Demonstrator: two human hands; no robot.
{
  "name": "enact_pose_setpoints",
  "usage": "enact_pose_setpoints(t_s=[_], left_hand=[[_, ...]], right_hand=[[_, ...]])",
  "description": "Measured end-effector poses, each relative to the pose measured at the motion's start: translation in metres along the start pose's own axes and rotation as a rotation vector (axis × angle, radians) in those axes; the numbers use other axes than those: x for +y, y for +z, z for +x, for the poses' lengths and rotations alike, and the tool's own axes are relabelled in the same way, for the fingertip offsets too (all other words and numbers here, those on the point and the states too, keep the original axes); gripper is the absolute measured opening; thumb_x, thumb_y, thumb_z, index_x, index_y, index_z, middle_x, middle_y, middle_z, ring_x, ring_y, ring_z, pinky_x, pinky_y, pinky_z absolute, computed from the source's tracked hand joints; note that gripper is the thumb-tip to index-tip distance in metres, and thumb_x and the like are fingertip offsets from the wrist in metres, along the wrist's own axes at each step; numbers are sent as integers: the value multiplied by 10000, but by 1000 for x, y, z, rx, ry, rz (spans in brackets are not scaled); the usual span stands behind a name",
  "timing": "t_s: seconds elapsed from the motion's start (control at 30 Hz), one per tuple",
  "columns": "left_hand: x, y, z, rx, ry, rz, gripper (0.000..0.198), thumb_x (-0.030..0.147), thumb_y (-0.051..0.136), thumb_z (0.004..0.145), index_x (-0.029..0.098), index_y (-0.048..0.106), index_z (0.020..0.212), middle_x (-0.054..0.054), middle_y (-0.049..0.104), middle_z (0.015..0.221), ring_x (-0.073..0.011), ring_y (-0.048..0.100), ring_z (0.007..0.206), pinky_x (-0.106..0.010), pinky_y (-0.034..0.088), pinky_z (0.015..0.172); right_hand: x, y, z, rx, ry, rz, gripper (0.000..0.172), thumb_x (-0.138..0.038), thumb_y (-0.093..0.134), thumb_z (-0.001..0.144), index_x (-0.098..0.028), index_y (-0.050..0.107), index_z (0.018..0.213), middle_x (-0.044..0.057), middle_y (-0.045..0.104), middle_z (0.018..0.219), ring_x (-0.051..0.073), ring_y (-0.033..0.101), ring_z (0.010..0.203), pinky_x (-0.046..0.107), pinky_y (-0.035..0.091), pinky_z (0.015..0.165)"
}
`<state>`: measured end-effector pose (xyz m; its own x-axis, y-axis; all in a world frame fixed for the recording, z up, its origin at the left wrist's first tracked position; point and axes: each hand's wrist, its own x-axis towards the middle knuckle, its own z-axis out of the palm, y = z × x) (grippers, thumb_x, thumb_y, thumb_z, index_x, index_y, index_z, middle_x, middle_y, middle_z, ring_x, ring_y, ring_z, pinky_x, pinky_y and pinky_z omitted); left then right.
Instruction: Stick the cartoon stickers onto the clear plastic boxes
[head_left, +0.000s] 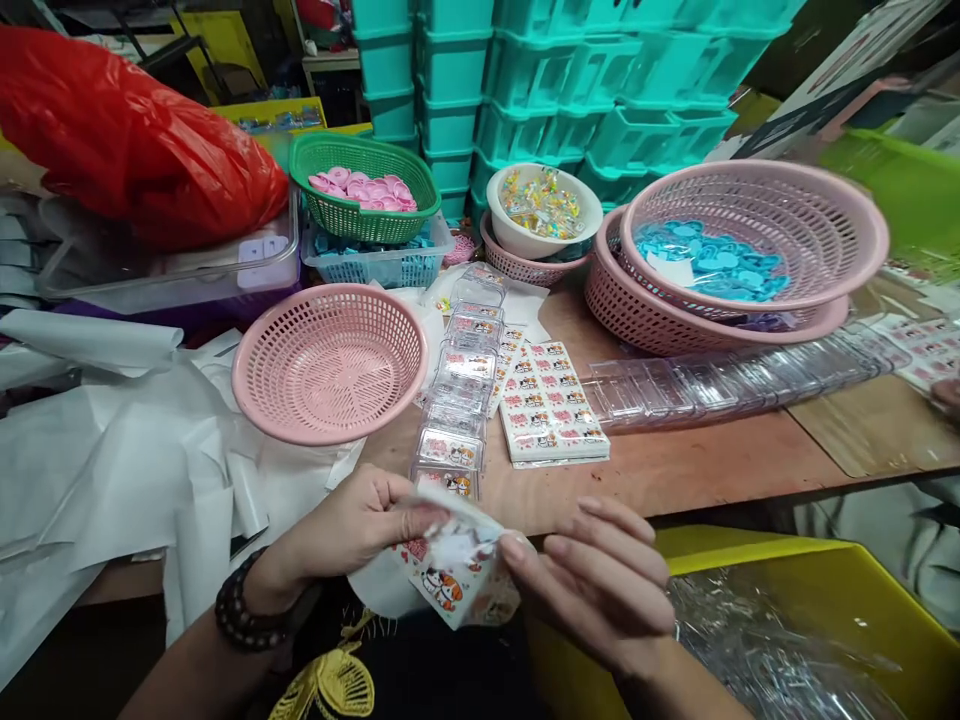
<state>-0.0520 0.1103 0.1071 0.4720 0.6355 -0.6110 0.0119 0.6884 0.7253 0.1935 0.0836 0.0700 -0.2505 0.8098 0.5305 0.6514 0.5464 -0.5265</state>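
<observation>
Both my hands hold one small printed paper sheet (450,560) with cartoon stickers, low in the middle of the view. My left hand (352,525), with a dark bead bracelet on its wrist, pinches the sheet's left edge. My right hand (600,580) pinches the right edge between thumb and forefinger, its other fingers stretched out. Just beyond the hands a row of small clear boxes (461,390) with printed inserts runs away across the wooden table (675,460). Beside that row lies a flat stack of sticker sheets (551,405).
An empty pink basket (330,360) sits left of the boxes on white paper (112,450). Further back are a green basket of pink pieces (364,185), a white bowl (544,205), stacked pink baskets with blue pieces (735,250), clear lids (720,385), teal crates (570,70), a red bag (127,140). A yellow bin (787,620) stands lower right.
</observation>
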Motion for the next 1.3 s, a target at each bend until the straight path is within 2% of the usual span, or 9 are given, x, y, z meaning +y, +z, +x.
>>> enact_pose_setpoints(t_s=[0.17,0.27,0.4,0.47,0.57,0.83,1.03,1.17,1.3], left_hand=[[9,3,11,98,103,237,466,582,636,867,130,750,865,-76,746,782,-166,659,699,-251,504,632],[11,10,26,185,395,706,326,430,558,958,165,738,899,-116,741,1081,-225,689,980,-364,545,875],[4,17,63,255,650,1128,247,305,528,975,158,668,835,-164,362,1600,-306,342,1482,-521,326,1200],[-2,17,80,264,613,1237,250,301,500,990,150,637,844,-173,289,1630,-317,221,1526,-550,281,1222],[-10,14,94,285,578,1342,244,303,472,1004,137,635,929,-197,345,1598,-317,220,1523,-561,263,1228],[-15,21,94,366,586,1381,238,287,500,985,105,653,994,-244,442,1525,-360,343,1472,-559,325,1199],[-16,22,94,374,588,1358,231,292,493,986,125,653,981,-220,456,1525,-333,357,1471,-541,335,1199],[-20,22,95,389,625,1337,209,281,498,983,130,643,990,-223,430,1542,-329,323,1488,-547,314,1209],[-22,20,95,400,678,1292,165,267,512,969,156,634,967,-195,439,1539,-333,348,1472,-571,337,1194]], right_hand=[[22,-3,36,109,86,34,399,-331,702,856,-316,644,1250,97,603,1173,285,583,1120,480,534,947],[48,10,62,167,181,70,470,-271,636,905,-305,546,1365,106,600,1234,263,607,1109,463,535,948],[90,49,96,-96,123,78,759,-216,595,904,-266,236,1571,128,616,1322,275,608,1165,483,500,988],[103,66,108,-286,49,54,881,-194,610,874,-239,116,1602,133,636,1325,290,602,1185,501,479,1000],[108,78,121,-460,-13,-36,937,-168,611,854,-204,56,1608,128,670,1296,295,616,1161,509,463,995],[100,81,133,-527,-10,-267,811,-159,557,873,-133,183,1591,122,739,1157,292,655,1021,470,487,910],[103,79,134,-423,67,-70,675,-208,624,868,-204,406,1506,118,712,1180,283,640,1057,497,484,943],[102,58,131,-148,345,288,332,-421,688,851,-239,692,1128,92,638,1189,218,621,1026,375,533,825],[95,44,126,-261,704,541,382,-556,725,772,-183,645,782,42,654,800,147,586,701,277,476,592]])
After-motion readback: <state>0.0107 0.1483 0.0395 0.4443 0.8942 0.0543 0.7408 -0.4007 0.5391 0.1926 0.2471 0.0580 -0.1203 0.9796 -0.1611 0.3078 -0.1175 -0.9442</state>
